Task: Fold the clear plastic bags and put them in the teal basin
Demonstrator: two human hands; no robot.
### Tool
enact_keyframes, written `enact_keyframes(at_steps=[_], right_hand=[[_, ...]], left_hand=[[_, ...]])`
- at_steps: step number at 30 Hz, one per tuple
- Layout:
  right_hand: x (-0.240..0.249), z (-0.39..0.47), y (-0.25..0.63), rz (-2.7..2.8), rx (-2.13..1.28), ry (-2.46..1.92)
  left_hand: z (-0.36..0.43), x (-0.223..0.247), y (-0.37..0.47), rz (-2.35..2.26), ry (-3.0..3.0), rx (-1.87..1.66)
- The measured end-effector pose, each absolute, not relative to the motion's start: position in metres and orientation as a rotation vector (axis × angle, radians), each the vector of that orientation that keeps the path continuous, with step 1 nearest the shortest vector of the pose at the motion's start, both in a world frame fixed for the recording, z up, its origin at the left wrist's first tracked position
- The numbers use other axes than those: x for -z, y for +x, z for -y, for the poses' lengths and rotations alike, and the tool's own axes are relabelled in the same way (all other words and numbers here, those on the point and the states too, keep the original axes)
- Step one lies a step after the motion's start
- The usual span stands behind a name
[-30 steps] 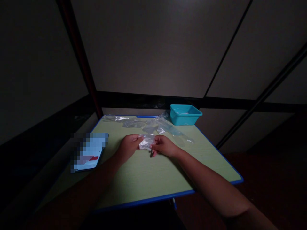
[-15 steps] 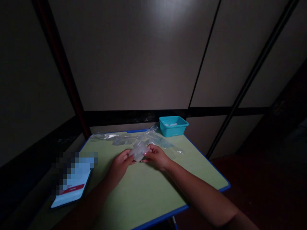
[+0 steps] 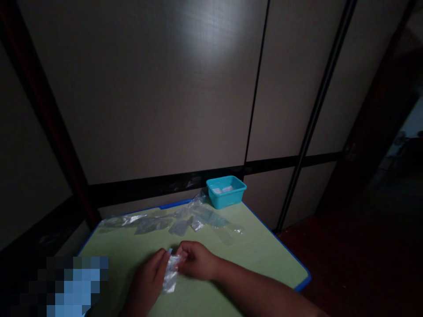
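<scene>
Between my two hands is a small clear plastic bag point(image 3: 171, 276), crinkled and shiny, hanging over the near part of the table. My left hand point(image 3: 148, 279) grips its left edge, the thumb pressed along it. Fingers of my right hand point(image 3: 196, 260) pinch the bag's upper right side. A small pale bluish bit shows at the bag's top by the left thumb; I cannot make out what it is. Beyond my hands, several more clear plastic bags point(image 3: 155, 223) lie flat and overlapping across the back of the table.
The light green table point(image 3: 264, 259) has a blue rim. A turquoise plastic basket point(image 3: 226, 200) with whitish pieces inside stands at its back right corner. A blurred-out bright screen point(image 3: 77, 286) is at the lower left. Cabinet panels point(image 3: 165, 97) rise behind the table.
My view has swung up and to the right. The bag now hangs longer and flatter between my hands, where it was bunched up. My hands are closer to the table's near side.
</scene>
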State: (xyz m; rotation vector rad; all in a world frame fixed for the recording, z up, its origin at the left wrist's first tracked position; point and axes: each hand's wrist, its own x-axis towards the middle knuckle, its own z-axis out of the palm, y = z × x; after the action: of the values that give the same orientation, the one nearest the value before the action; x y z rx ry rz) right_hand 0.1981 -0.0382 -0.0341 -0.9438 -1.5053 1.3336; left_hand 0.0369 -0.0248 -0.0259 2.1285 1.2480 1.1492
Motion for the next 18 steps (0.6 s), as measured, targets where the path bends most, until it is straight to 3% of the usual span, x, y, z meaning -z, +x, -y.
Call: enact_keyframes(at_steps=[3,8,18], right_hand=[[0.035,0.041,0.187,1.398,-1.376,-0.899],[0.033,0.046,0.176,1.43,-1.077,-0.934],[0.031,0.043,0.185,1.352,-0.857,-1.056]], left_hand=[[0.026,0.025,0.039,-1.256,2.13,-1.199],[0.028,0.025,0.044,-1.302,2.023,-1.235],[0.031,0.03,0.049,-1.092,1.776,-1.113]])
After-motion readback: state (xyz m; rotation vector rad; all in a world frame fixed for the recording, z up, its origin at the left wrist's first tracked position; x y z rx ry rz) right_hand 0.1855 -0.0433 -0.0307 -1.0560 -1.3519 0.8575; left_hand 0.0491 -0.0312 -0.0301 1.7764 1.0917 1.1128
